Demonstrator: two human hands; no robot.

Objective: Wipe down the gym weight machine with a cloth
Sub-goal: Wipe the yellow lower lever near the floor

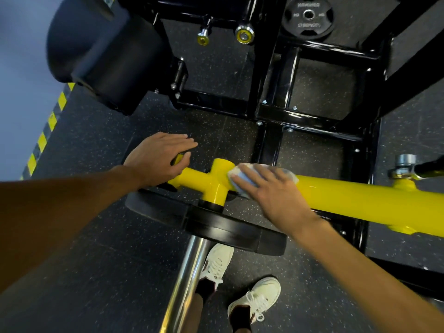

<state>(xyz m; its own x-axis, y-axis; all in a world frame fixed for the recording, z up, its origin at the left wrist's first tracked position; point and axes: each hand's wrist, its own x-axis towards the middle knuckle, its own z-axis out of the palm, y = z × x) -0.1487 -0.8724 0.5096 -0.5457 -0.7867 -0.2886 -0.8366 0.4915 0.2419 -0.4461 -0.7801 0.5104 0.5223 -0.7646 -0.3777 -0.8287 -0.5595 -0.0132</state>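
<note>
A thick yellow lever arm [355, 200] of the weight machine runs from the centre to the right edge. My right hand [271, 191] lies flat on it and presses a pale blue-white cloth [236, 175] against the tube next to a yellow cross joint [217, 179]. My left hand [159, 156] rests on the yellow arm's left end, fingers curled over its tip. Below the joint hang black weight plates [216, 224] on a chrome sleeve [185, 284].
The machine's black frame [283, 114] stands on speckled rubber floor beyond the arm. A dark padded roller [105, 56] is at upper left, another black plate [308, 16] at the top. My two white shoes [254, 301] stand below. Yellow-black floor tape [45, 138] runs along the left.
</note>
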